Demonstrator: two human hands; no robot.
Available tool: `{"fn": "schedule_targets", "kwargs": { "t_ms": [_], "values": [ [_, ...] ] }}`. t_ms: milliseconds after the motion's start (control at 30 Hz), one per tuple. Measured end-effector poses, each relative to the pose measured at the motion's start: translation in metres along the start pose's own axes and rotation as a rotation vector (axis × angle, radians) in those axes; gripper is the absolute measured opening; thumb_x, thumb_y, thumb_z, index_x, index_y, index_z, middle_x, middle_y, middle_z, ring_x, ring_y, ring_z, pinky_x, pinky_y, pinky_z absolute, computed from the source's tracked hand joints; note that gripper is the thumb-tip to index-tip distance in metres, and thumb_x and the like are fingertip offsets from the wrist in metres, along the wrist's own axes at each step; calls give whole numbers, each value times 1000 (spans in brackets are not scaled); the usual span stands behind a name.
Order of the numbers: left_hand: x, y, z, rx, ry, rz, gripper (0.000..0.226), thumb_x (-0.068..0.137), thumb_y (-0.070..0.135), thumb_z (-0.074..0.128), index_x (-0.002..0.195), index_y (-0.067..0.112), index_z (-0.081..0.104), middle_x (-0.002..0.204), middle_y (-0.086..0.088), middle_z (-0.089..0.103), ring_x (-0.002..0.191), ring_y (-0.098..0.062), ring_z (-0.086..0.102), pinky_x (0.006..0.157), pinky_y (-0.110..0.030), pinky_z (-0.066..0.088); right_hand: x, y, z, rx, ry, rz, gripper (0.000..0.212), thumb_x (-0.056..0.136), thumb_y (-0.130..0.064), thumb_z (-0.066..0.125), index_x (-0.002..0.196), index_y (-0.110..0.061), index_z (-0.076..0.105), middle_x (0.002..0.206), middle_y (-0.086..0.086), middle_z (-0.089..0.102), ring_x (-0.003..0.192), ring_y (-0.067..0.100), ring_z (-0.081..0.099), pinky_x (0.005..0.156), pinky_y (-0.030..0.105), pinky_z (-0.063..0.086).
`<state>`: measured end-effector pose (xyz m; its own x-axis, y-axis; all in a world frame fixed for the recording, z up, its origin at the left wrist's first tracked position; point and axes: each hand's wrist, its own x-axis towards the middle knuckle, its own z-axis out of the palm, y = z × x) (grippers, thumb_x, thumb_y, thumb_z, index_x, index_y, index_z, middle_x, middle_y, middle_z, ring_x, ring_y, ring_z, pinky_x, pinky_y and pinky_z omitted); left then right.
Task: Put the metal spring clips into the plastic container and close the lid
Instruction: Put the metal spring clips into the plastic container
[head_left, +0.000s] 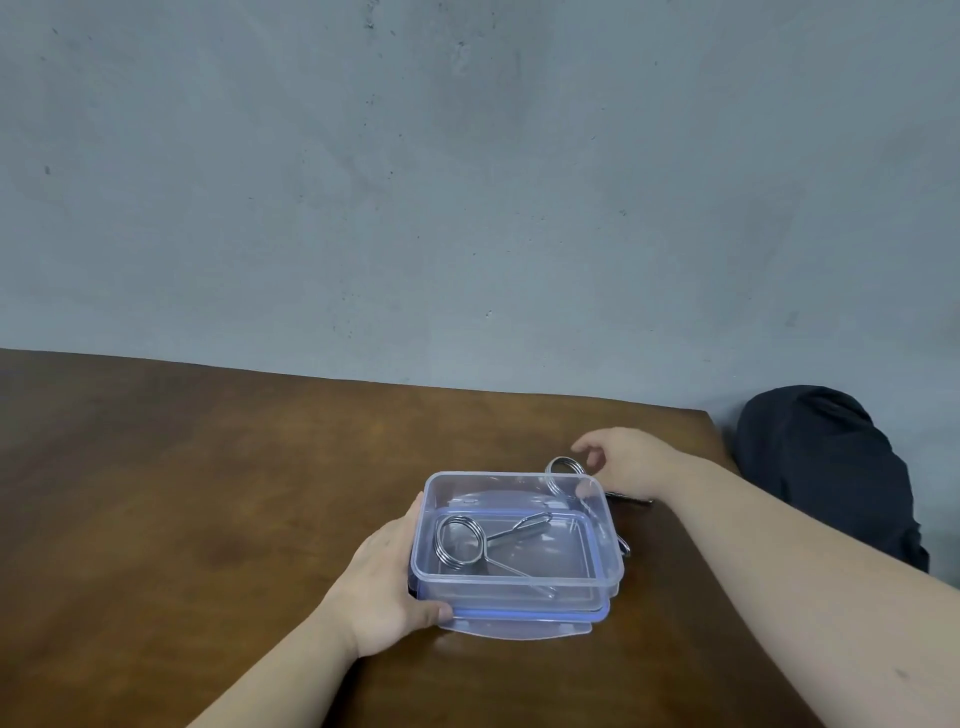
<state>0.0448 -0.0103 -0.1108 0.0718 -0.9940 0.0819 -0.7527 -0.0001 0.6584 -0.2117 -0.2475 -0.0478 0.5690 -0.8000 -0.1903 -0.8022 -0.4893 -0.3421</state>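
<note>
A clear plastic container (602, 525) stands on the brown table, resting on its lid (519, 626), which has a blue seal. One metal spring clip (460, 540) lies inside, coil to the left, handles pointing right. My left hand (384, 587) grips the container's left wall and front corner. A second spring clip (563, 467) lies just behind the container's far right corner. My right hand (623, 462) hovers over it with thumb and fingers apart; its handles run under the palm. I cannot tell whether the hand touches it.
A bit of metal (626, 545) shows at the container's right side. The table's right edge (727, 467) is close to my right hand. A dark bag or cloth (826, 467) sits beyond it against the grey wall.
</note>
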Motion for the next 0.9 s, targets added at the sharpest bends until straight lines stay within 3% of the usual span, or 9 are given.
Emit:
{"fn": "schedule_targets", "kwargs": {
  "t_ms": [167,333,467,633,733,833,900],
  "values": [
    [-1,0,-2,-12,9,20,115,56,43,81,142,70,9,134,46,40,130,9,32,112,-33,34,5,-1,12,-71,-123,-27,77,80,-37,84,148,-22,50,114,-4,60,101,16,55,83,27,43],
    [-2,0,-2,3,-1,16,110,55,44,81,140,68,15,128,49,38,130,1,35,113,-34,35,8,2,13,-89,-145,-33,68,84,-36,78,145,-23,51,132,0,66,113,21,61,88,27,43],
    [-1,1,-3,2,-2,15,108,55,44,81,144,59,23,129,42,43,128,-2,39,112,-39,37,6,18,14,-115,-138,35,70,71,-45,82,134,-31,57,121,-7,69,104,17,63,91,36,53],
    [-1,4,-4,18,-1,22,100,55,47,79,136,65,23,126,42,43,125,-2,40,111,-36,37,-7,24,-6,125,27,120,49,79,-29,73,127,-28,63,98,-9,68,83,4,62,67,24,46],
    [-2,4,-3,15,4,18,98,55,48,78,134,66,23,126,41,44,124,-2,42,111,-37,38,-19,-9,-34,362,165,5,41,85,-13,67,117,-39,66,75,-17,63,65,-2,58,61,18,41],
    [-3,4,-2,10,2,16,93,55,48,78,129,70,26,125,39,47,122,-3,44,110,-39,39,-37,-59,-48,426,203,-184,48,74,-19,69,103,-57,61,81,-12,59,72,8,59,74,30,49],
    [-4,4,-2,1,7,16,91,54,49,77,125,74,27,124,38,48,121,-3,45,109,-38,39,-51,-88,-43,316,124,-269,54,71,-21,70,109,-58,62,84,-13,63,72,7,61,74,29,53]
  ]
}}
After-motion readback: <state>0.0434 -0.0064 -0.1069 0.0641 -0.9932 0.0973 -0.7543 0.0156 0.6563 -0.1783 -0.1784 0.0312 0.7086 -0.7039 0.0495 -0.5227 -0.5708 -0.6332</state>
